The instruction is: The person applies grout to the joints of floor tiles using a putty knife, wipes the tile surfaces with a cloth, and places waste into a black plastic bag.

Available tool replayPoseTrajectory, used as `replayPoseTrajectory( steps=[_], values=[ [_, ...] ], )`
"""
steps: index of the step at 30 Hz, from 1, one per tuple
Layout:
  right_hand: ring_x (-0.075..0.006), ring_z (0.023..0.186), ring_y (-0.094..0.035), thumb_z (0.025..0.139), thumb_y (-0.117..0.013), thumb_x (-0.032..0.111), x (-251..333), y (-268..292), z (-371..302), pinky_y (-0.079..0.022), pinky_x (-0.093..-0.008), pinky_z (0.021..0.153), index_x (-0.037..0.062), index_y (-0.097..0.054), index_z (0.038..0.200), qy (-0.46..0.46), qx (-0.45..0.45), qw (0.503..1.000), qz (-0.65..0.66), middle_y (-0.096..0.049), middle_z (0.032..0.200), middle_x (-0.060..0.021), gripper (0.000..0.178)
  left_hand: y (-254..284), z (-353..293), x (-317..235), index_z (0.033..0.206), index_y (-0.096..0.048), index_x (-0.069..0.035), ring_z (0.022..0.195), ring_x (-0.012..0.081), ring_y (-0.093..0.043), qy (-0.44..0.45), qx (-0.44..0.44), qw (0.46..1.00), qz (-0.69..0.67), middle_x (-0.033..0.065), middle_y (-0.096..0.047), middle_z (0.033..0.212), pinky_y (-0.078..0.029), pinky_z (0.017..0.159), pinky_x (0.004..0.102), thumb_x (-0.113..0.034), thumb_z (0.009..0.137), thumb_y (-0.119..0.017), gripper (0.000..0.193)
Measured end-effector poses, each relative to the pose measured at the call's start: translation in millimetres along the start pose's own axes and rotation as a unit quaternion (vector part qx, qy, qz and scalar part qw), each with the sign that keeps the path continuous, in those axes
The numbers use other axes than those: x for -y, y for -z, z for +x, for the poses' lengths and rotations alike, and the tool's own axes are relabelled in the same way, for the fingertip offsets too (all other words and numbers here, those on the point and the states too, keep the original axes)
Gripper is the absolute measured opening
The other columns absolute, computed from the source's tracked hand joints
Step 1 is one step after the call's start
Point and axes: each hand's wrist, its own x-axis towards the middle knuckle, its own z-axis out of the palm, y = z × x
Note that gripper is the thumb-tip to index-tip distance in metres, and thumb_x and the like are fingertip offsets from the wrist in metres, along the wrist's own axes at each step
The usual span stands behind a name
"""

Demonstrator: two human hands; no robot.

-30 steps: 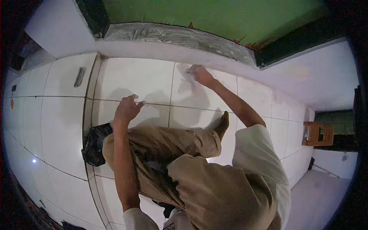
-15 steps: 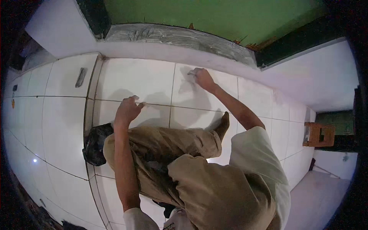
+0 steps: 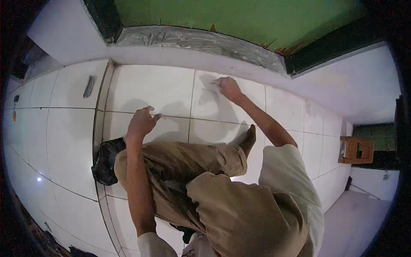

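Reaching over the white floor. Holding the right hand over it close to the far wall, with the grip drawn together at the fingertips; cannot tell whether clamped on something. Holding the left hand nearer and to the left, also over the floor, with thumb and fingers apart. At left, a black bag; at right, a brown crate.

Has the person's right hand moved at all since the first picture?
Yes, slightly: the right hand has shifted rightward and back toward the person, a little farther from the grout line on its left.
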Motion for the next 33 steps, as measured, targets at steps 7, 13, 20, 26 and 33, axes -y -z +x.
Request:
replayPoseTrajectory(
  steps=[7,13,20,26,33],
  values=[
    [-0.0432,0.079,-0.062,0.079,-0.069,0.018,-87,46,-40,-0.049,-0.0511,0.073,-0.0021,-0.065,0.079,-0.154,-0.062,0.97,-0.177,-0.064,0.08,-0.0252,0.02,-8,11,-4,0.12,-0.062,-0.001,0.112,0.0367,-0.06,0.002,0.024,1.0,-0.007,0.0218,-0.067,0.111,-0.051,0.092,0.0467,-0.045,0.09,-0.065,0.053],
    [-0.0415,0.076,-0.064,0.077,-0.067,0.016,-79,52,-47,-0.051,-0.0493,0.076,-0.0018,-0.066,0.074,-0.193,-0.092,0.964,-0.159,-0.065,0.076,-0.0225,0.019,1,-1,-6,0.118,-0.063,-0.001,0.103,0.0355,-0.064,-0.024,-0.004,1.0,-0.002,0.0216,-0.069,0.101,-0.053,0.087,0.0453,-0.041,0.09,-0.066,0.049],
    [-0.0421,0.077,-0.061,0.076,-0.063,0.011,-94,13,-65,-0.049,-0.0531,0.072,0.0003,-0.064,0.073,-0.241,-0.072,0.953,-0.171,-0.063,0.076,-0.0237,0.011,4,1,-12,0.118,-0.064,0.0,0.091,0.0353,-0.068,-0.03,-0.008,1.0,-0.003,0.0212,-0.07,0.088,-0.053,0.087,0.0453,-0.04,0.09,-0.066,0.048],
    [-0.0401,0.069,-0.061,0.074,-0.063,0.01,-79,8,-49,-0.05,-0.0511,0.07,0.0012,-0.064,0.065,-0.183,-0.087,0.96,-0.191,-0.063,0.07,-0.0212,0.013,-9,1,10,0.119,-0.063,0.0,0.094,0.0357,-0.067,-0.026,-0.032,0.999,0.007,0.0203,-0.07,0.084,-0.053,0.088,0.0451,-0.04,0.09,-0.067,0.05],
    [-0.0413,0.076,-0.064,0.07,-0.064,0.008,-79,-4,-49,-0.051,-0.0515,0.073,-0.0021,-0.066,0.072,-0.186,-0.048,0.964,-0.182,-0.065,0.077,-0.0247,0.011,5,3,-11,0.12,-0.062,0.0,0.103,0.0359,-0.064,-0.021,0.006,1.0,-0.005,0.0191,-0.07,0.087,-0.053,0.085,0.0453,-0.041,0.09,-0.066,0.051]
  ],
)
